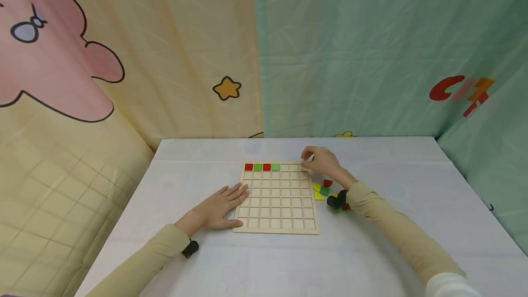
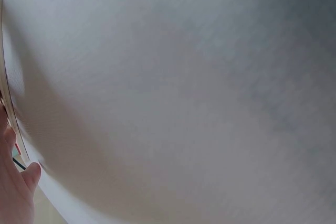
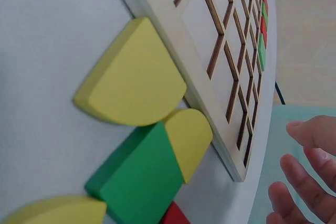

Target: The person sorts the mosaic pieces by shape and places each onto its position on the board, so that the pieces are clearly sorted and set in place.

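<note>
Beside the board (image 1: 276, 199): blocks (image 1: 324, 191), some behind wrist camera (image 1: 337, 200) | right hand (image 1: 323, 161), left hand (image 1: 220, 206): each grip apart

We see a pale wooden board (image 1: 275, 202) with a square-grid pattern. From its eleven to twelve o'clock run a red square tile (image 1: 249, 167), green square tile (image 1: 257, 167), second red tile (image 1: 266, 167) and light-green square tile (image 1: 276, 167); at its three o'clock, a yellow rounded wedge (image 3: 137, 77), green flat block (image 3: 137, 171) and red rounded piece (image 1: 327, 183). We note a white worktop (image 1: 198, 168), cream fabric (image 1: 185, 35) with a black-outlined orange star (image 1: 227, 89) at eleven o'clock, mint-green fabric (image 1: 350, 35) at one.
</note>
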A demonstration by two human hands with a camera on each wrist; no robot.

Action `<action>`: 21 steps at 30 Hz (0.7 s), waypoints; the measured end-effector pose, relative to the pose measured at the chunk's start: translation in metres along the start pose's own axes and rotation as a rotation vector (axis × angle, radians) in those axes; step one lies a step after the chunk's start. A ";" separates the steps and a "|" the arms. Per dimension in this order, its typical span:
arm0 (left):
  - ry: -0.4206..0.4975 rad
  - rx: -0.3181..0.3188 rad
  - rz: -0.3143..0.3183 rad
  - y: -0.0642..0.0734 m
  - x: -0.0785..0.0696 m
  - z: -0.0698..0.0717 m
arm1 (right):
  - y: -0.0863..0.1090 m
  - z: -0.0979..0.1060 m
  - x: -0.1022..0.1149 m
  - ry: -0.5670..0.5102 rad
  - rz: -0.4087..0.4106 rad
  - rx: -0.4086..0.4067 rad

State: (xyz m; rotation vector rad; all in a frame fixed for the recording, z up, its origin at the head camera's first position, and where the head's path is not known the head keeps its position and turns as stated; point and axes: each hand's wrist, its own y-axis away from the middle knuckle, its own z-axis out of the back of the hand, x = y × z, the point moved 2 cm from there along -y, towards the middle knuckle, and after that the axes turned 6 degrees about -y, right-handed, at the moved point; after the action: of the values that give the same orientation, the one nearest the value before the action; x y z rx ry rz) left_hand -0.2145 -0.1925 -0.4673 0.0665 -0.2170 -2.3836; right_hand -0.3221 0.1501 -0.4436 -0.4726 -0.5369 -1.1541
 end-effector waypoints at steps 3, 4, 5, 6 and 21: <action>0.001 -0.002 -0.001 0.000 0.000 0.000 | 0.004 0.006 -0.004 0.006 -0.012 -0.010; 0.002 -0.003 -0.001 0.000 0.000 0.000 | 0.006 0.009 -0.005 0.008 -0.016 -0.015; 0.004 -0.003 0.000 0.000 0.000 -0.001 | 0.008 0.011 -0.007 0.010 -0.019 -0.020; 0.006 -0.003 0.001 0.000 0.000 -0.001 | 0.009 0.012 -0.009 0.013 -0.018 -0.023; 0.005 -0.001 0.009 0.000 0.001 -0.002 | 0.032 0.028 -0.036 0.037 -0.049 -0.037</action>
State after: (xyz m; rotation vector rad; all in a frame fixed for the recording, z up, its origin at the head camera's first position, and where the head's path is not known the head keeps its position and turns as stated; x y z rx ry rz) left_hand -0.2151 -0.1934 -0.4697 0.0703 -0.2132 -2.3741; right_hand -0.3075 0.2038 -0.4462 -0.4715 -0.4985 -1.2189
